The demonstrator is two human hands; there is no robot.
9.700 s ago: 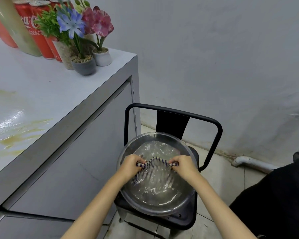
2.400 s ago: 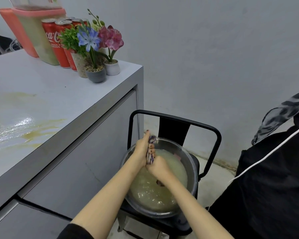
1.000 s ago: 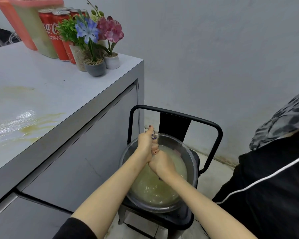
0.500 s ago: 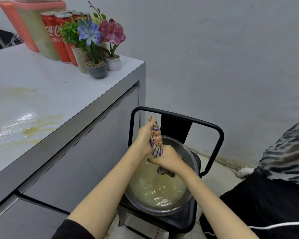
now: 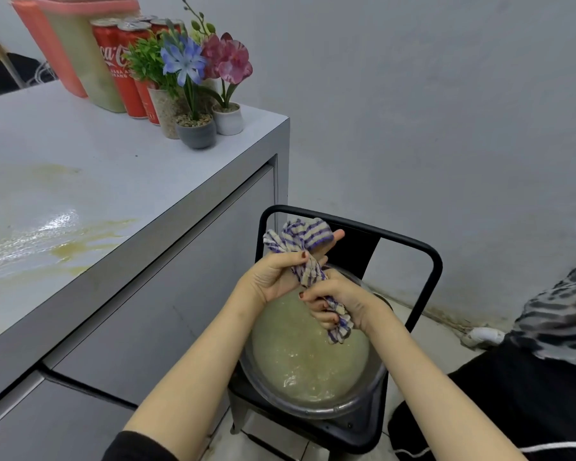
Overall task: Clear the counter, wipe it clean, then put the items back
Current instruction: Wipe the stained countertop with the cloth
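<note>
A purple-and-white striped cloth [image 5: 300, 239] is twisted into a rope above a metal bowl [image 5: 363, 405] of murky yellowish water. My left hand [image 5: 273, 277] grips its upper part, with loose cloth bunched above the fingers. My right hand [image 5: 338, 299] grips the lower part, and the cloth's end hangs below it over the water. The bowl sits on a black metal chair [image 5: 426, 257]. The grey counter [image 5: 90, 168] to the left carries wet yellow-brown smears [image 5: 67, 247].
At the counter's far corner stand red cola cans [image 5: 117, 61], a green-and-red container [image 5: 74, 58] and small pots of artificial flowers [image 5: 197, 131]. A grey wall rises behind the chair. A person in dark clothes [image 5: 529, 394] crouches at the right.
The cloth was spread in clear water, then wrung between both hands. The water has turned yellowish. Since half a second ago my hands have lifted slightly and more cloth shows above the left hand.
</note>
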